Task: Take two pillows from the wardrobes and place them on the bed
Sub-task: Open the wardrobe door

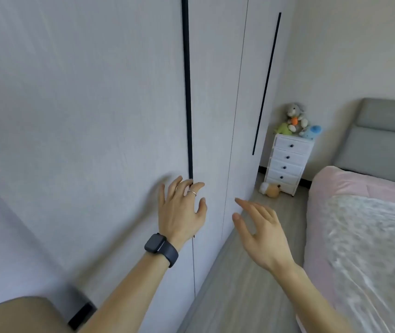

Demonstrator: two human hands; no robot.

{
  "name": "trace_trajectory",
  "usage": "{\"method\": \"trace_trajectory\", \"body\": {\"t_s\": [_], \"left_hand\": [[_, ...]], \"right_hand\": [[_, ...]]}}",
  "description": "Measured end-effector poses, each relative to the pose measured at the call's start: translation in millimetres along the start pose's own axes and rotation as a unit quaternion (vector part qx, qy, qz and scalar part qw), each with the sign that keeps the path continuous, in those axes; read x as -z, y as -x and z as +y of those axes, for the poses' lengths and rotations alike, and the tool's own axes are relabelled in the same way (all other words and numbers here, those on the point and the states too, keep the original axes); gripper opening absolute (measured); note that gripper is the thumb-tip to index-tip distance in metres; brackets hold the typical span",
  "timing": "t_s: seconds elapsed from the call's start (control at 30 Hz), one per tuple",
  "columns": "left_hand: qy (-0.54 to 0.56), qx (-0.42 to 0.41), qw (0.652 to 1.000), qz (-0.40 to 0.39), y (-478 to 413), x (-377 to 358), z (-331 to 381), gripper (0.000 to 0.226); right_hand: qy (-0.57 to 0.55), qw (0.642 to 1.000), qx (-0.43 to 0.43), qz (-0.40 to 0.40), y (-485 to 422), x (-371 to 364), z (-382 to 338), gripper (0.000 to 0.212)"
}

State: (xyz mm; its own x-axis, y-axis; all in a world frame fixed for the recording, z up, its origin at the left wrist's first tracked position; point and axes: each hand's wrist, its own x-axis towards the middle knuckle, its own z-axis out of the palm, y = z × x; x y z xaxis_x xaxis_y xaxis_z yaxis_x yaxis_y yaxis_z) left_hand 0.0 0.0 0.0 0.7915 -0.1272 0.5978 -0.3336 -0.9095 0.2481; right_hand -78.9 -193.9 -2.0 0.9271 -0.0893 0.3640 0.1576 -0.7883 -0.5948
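Slippage risk: my spread left hand (179, 210) only touches the dark handle strip (187, 92) of the pale grey wardrobe door (83, 116); relaxed right hand (259, 234) hovers empty.

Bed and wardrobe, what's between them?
Head view: grey floor runs between wardrobe and bed; at its far end, a white drawer chest and a plush toy.

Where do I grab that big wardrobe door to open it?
Probably the long dark handle strip at the edge of the wardrobe door, near its lower end, where the left hand reaches. It's thin and upright, so hook fingertips behind it from the front and pull toward you.
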Motion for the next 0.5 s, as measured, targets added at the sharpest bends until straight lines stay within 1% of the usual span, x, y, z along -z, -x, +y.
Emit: {"method": "trace_trajectory", "body": {"t_s": [0.03, 0.13, 0.2, 0.27, 0.3, 0.4, 0.5], "left_hand": [[0.003, -0.006, 1.000, 0.002, -10.7, -7.2, 1.3, 0.035], [-0.030, -0.009, 0.999, 0.037, -37.9, -29.7, 0.3, 0.033], [-0.051, -0.017, 0.995, 0.084, -50.6, -45.8, -4.0, 0.033], [-0.077, -0.011, 0.987, 0.142, -57.8, -58.5, -8.1, 0.039], [-0.096, -0.001, 0.983, 0.159, -61.4, -64.6, -8.7, 0.045], [-0.163, 0.064, 0.965, 0.194, -76.8, -89.2, -10.3, 0.067], [-0.220, 0.129, 0.940, 0.228, -91.0, -111.3, -8.7, 0.080]], "right_hand": [[-0.010, 1.000, 0.005, 0.007, -14.0, -0.7, 6.0, 0.046], [-0.013, 1.000, 0.017, -0.011, -58.2, -6.5, 26.8, 0.044], [-0.019, 0.999, 0.031, -0.022, -87.6, -14.3, 42.8, 0.043], [-0.037, 0.998, 0.044, -0.024, -117.1, -24.0, 56.9, 0.043], [-0.045, 0.997, 0.056, -0.027, -133.1, -30.3, 61.7, 0.043], [-0.077, 0.989, 0.115, -0.049, -187.1, -56.8, 76.4, 0.044], [-0.104, 0.969, 0.212, -0.070, -239.1, -80.9, 83.1, 0.045]]}}
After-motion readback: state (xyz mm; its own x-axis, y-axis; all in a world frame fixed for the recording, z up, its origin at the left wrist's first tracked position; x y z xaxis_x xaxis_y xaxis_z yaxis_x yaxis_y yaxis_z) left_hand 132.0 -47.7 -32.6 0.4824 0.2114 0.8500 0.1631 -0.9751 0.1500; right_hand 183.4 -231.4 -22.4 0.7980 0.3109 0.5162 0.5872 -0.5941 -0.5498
